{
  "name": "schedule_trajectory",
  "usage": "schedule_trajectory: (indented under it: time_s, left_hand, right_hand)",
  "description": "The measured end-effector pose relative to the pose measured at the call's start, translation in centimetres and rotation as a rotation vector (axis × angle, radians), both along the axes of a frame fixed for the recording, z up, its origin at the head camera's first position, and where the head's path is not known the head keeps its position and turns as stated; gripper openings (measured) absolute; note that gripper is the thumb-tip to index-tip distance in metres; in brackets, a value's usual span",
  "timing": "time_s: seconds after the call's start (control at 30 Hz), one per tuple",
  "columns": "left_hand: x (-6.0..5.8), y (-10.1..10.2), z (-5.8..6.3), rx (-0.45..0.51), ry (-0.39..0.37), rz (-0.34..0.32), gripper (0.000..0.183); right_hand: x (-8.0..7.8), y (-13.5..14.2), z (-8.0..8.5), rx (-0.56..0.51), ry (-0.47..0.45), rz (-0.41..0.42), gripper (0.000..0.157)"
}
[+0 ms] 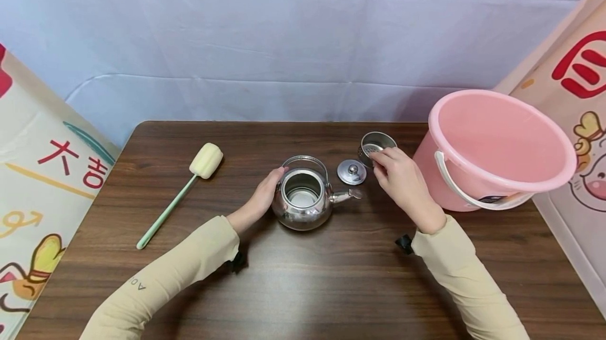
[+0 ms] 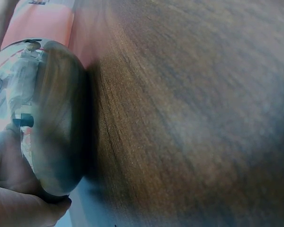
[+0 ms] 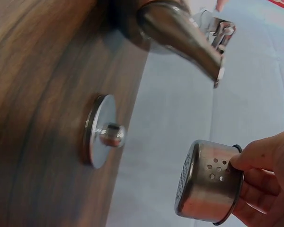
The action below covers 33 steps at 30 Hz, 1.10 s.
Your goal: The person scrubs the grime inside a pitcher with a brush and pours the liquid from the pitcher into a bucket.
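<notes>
A shiny steel teapot (image 1: pixel 303 213) stands lidless on the wooden table, its spout to the right and its wire handle upright. My left hand (image 1: pixel 262 190) holds the teapot's left side near the handle's base; some of its fingers are hidden. The left wrist view shows the teapot's rounded body (image 2: pixel 61 118) close up, with fingertips (image 2: pixel 59 205) against it. My right hand (image 1: pixel 397 179) pinches the rim of a perforated steel tea strainer (image 3: pixel 210 182), held above the table. Just left of the strainer lies the round, knobbed teapot lid (image 1: pixel 352 172).
At the right, a pink bucket (image 1: pixel 435 171) with a white handle stands close to my right hand. A sponge brush (image 1: pixel 206 161) with a pale green handle lies on the left of the table. Behind the table's back edge hangs a pale cloth (image 1: pixel 284 40).
</notes>
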State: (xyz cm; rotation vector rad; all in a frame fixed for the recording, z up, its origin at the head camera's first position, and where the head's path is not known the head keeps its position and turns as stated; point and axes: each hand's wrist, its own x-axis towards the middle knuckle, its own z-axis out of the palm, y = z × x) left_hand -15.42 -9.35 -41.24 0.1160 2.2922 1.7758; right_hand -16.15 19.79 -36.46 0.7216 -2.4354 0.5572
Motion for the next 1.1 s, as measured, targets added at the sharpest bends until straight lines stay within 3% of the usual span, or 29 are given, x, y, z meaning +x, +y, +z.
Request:
schedule_trajectory:
  time_s: [0.33,0.57,0.7,0.93,1.1]
  left_hand:
    - [0.0,0.0,0.2,0.007,-0.01,0.003,0.051]
    - [1.3,0.5,3.3,-0.022,0.0,-0.015,0.047]
    - [1.6,0.5,3.7,-0.03,0.005,-0.015,0.047]
    - [-0.1,0.0,0.0,-0.024,0.01,0.0,0.049]
    - [0.0,0.1,-0.4,-0.017,0.036,0.007,0.05]
  right_hand:
    - [-0.5,0.7,-1.1,0.006,-0.016,-0.029,0.019]
    - [-0.7,1.0,-1.8,0.02,-0.037,-0.051,0.016]
    - [-0.8,1.3,-2.2,0.032,-0.055,-0.063,0.016]
    - [-1.0,1.8,-2.9,0.047,-0.075,-0.078,0.015]
    - [-1.1,1.8,-3.2,0.063,-0.106,-0.096,0.015]
